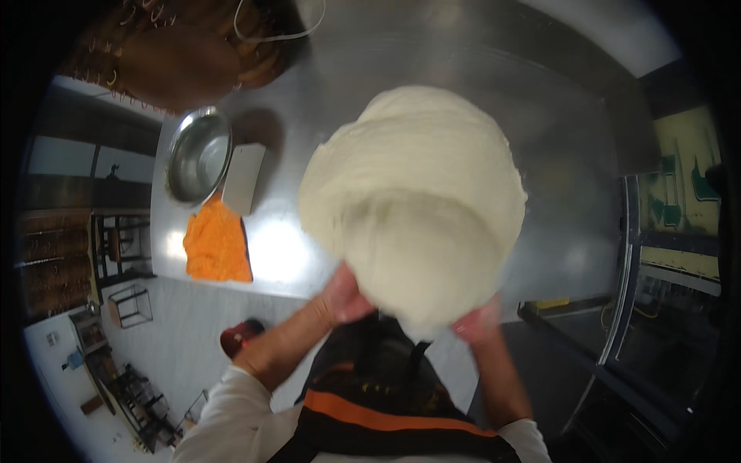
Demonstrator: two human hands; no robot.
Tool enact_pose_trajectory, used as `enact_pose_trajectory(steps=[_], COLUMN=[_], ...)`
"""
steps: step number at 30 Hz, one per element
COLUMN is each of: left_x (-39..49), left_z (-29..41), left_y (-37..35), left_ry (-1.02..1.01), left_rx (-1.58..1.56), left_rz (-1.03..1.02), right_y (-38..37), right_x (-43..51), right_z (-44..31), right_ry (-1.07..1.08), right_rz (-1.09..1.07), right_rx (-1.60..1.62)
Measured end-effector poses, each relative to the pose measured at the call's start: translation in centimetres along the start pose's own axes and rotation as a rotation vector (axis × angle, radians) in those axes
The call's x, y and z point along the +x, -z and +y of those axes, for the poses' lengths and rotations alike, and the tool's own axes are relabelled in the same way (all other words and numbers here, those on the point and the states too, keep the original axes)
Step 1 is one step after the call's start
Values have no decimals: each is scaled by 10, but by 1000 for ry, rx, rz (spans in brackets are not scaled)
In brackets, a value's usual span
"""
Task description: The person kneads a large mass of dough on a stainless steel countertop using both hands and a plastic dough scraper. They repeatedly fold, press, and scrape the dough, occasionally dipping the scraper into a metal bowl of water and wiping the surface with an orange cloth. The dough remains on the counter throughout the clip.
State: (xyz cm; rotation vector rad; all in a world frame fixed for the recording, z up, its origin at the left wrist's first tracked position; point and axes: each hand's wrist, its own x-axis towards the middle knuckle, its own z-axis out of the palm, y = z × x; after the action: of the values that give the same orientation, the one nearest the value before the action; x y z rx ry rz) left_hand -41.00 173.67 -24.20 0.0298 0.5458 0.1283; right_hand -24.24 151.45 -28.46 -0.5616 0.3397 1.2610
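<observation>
A large pale mass of dough point(422, 144) lies on the stainless steel table point(567, 231), its near part raised and blurred by motion. My left hand point(345, 295) holds the near edge of the dough at its left corner, the fingers partly under it. Gripping the same edge on the right is my right hand point(478, 322), also blurred, with its fingertips hidden behind the dough. Both hands are close to the table's front edge, just ahead of my black apron with its orange band point(393, 414).
Left on the table are a steel bowl point(200, 157), a light-coloured rectangular block point(245, 178) and an orange cloth point(218, 243). A round brown object point(179, 66) hangs or stands at the upper left. A dark metal frame point(625, 278) borders the right side. Stools point(130, 307) stand on the floor.
</observation>
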Motion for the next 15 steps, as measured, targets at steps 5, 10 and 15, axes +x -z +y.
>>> enact_pose_trajectory(steps=[5,10,15], left_x=[85,191,144], left_z=[124,193,197], left_y=[-127,-138,-173], left_ry=[-105,40,-512], left_rx=[257,1012,2662], left_rz=[-129,319,518], right_y=[-172,-167,-129], right_x=[56,201,223], right_z=[-139,-146,-170], right_ry=[147,150,228], right_rz=[-164,278,397], right_rx=[-682,-1880,-2170])
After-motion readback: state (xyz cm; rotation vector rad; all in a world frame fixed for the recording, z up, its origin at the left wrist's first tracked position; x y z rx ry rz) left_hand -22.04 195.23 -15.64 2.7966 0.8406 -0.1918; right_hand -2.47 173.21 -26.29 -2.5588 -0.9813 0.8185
